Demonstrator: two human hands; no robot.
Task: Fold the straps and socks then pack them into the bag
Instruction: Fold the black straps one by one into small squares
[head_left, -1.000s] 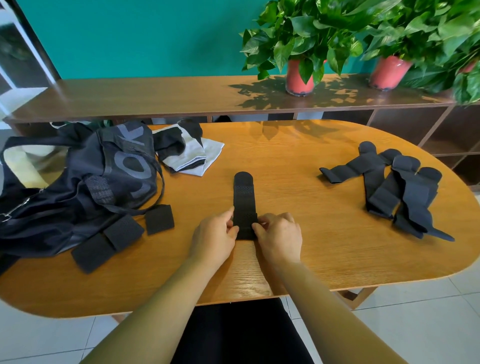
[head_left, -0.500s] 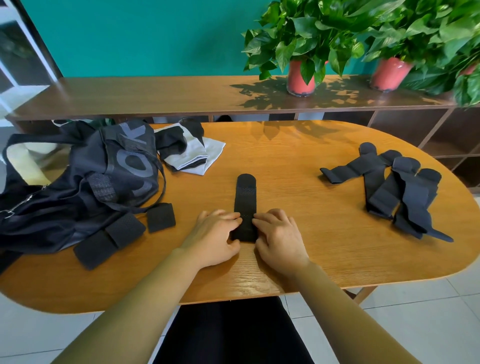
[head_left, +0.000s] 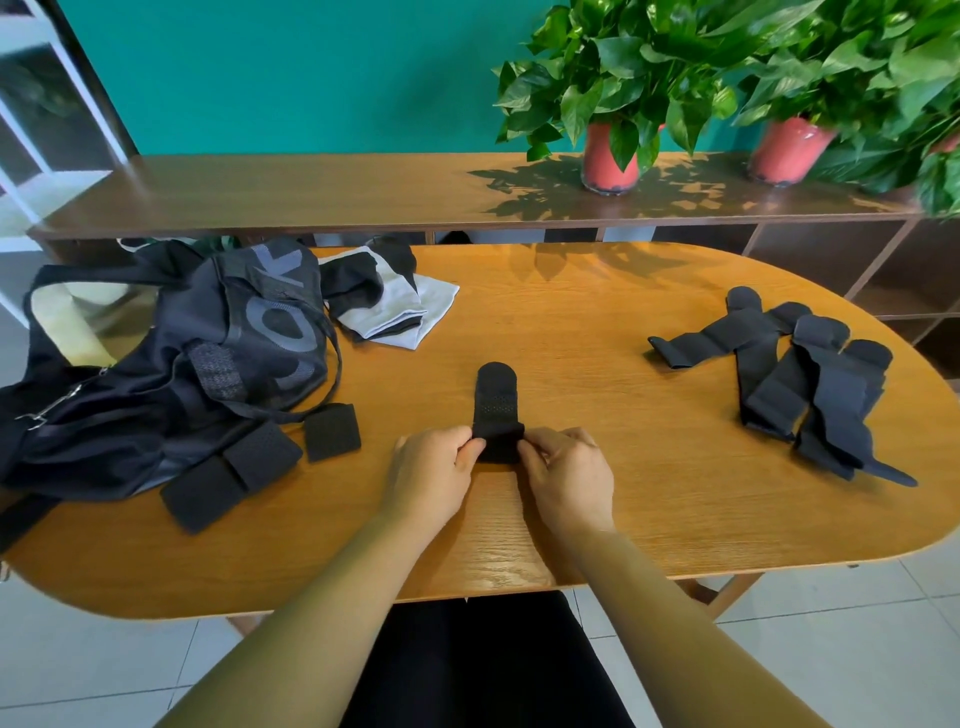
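Head view showed the left hand (head_left: 431, 470) and right hand (head_left: 569, 475) pinching the strap's (head_left: 496, 402) near end with curled fingers (head_left: 471, 446) at mid-desk (head_left: 597, 364); a good fold likely needed straight edges and a flat press.

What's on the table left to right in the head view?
bag → socks → strap being folded → pile of unfolded straps. The folded pieces beside the bag are left out because they overlap it.
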